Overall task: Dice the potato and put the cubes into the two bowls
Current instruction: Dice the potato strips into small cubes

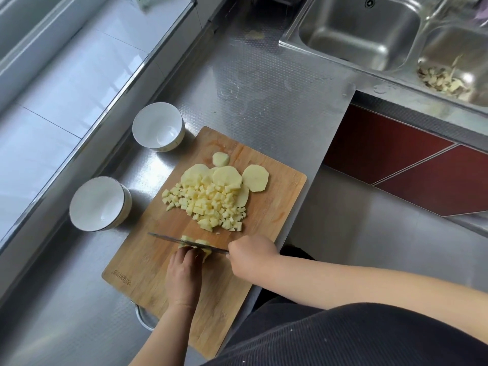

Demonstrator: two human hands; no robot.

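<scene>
The right hand (250, 256) grips the knife (182, 240); the left hand (184, 270) curls over potato strips (195, 244). Potato cubes (211, 204) lie at 12 o'clock from the blade, both white bowls (101, 204) at 10 o'clock.

The potato cubes (208, 207) and the round potato slices (228, 177) are pale yellow. The cutting board (277, 196) is light brown wood with a lengthwise grain and orange stains. Both bowls (158, 126) (99, 203) are white with a thin dark rim. The table (264, 83) is silver-grey steel, embossed in a fine dotted pattern. The cabinet panels (383, 151) are dark red.
</scene>
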